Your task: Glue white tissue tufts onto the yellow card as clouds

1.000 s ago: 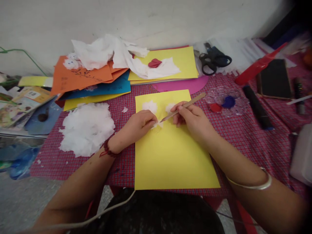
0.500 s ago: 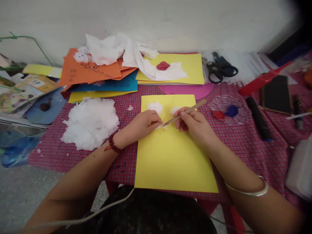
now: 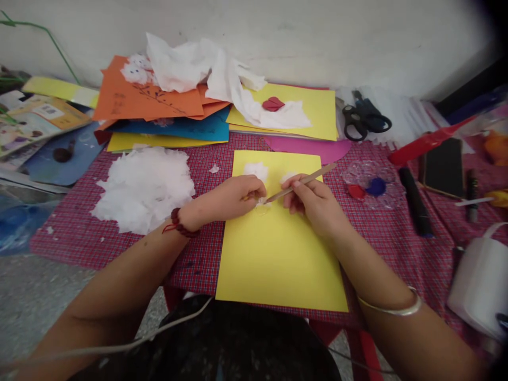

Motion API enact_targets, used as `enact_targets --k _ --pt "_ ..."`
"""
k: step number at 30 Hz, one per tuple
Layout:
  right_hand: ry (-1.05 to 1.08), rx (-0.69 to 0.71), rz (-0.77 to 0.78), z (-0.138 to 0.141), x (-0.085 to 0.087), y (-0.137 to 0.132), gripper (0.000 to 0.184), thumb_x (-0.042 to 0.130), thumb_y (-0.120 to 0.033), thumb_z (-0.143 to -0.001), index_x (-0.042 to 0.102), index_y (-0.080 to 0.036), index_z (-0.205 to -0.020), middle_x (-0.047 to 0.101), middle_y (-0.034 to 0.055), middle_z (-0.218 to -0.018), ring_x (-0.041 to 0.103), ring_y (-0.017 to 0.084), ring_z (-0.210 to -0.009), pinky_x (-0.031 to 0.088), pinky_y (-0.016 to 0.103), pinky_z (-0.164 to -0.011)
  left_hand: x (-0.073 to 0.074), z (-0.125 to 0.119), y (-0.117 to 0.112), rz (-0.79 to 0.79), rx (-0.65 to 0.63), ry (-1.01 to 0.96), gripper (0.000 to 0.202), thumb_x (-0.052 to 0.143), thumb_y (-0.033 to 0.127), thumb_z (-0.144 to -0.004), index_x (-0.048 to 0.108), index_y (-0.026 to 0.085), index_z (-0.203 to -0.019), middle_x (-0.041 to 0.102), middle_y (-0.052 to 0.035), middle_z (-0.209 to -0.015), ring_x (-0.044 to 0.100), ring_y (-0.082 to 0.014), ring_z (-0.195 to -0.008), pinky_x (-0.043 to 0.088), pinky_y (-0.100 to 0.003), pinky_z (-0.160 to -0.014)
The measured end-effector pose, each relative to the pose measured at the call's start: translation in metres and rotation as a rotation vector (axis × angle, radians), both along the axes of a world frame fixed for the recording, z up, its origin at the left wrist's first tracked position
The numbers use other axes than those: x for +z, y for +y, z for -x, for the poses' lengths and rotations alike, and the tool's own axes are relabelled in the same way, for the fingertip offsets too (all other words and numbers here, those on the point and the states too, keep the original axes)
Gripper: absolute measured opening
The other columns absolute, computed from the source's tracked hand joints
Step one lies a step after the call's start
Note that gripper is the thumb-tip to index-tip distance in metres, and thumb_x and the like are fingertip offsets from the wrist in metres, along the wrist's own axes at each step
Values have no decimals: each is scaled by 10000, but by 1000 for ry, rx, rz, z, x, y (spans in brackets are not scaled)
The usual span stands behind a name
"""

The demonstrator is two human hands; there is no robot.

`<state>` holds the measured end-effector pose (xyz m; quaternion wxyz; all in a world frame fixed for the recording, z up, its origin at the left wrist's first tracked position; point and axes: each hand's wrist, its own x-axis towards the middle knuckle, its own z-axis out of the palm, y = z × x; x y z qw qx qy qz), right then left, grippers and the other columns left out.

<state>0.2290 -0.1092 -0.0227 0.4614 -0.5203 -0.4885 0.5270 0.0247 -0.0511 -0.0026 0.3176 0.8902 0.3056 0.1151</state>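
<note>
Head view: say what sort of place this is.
Probably a craft workspace, home or classroom unclear: a heap of white scraps, a palette with red and blue, and black scissors show it.

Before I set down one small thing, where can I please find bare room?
Bare: the near half of the yellow sheet, nearer than the left hand and right hand; also the checked cloth between the right forearm and the black cylinder. Crowded: the far edge, with orange paper, tissue and scissors, and between the hands, at the tip of the wooden stick.
</note>
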Motion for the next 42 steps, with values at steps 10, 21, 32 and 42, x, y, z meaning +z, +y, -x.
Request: enact_targets --k 10,21,32,42 --pt "118 -166 31 -8 -6 -1 183 530 -344 -916 598 -229 -790 523 -35 -517 427 90 -412 279 231 -391 -8 -7 -3 -73 68 -29 79 562 135 -801 599 165 -738 644 -26 -773 570 -144 -752 434 -269 -684" --pt "49 -113 12 -1 -1 -2 172 540 -342 -910 586 -205 -816 601 -20 -579 461 75 -431 338 221 -422 -9 -9 -3 -94 92 -3 112 515 96 -782 569 156 -704 622 -32 -747 551 -144 -731 416 -268 -664" --pt "-3 -12 18 -1 1 -1 158 534 -311 -914 613 -188 -854 663 5 -652 503 74 -455 365 219 -440 -2 6 6 203 29 -55 279 491 84 -730 638 162 -954 684 -44 -944 612 -148 -851 487 -278 -774" --pt "197 -157 79 -9 -6 4 159 538 -315 -881 617 -193 -817 623 -11 -565 478 76 -397 294 191 -374 36 26 6 132 273 -314 149 559 238 -852 639 142 -932 670 -50 -916 617 -147 -857 489 -288 -788"
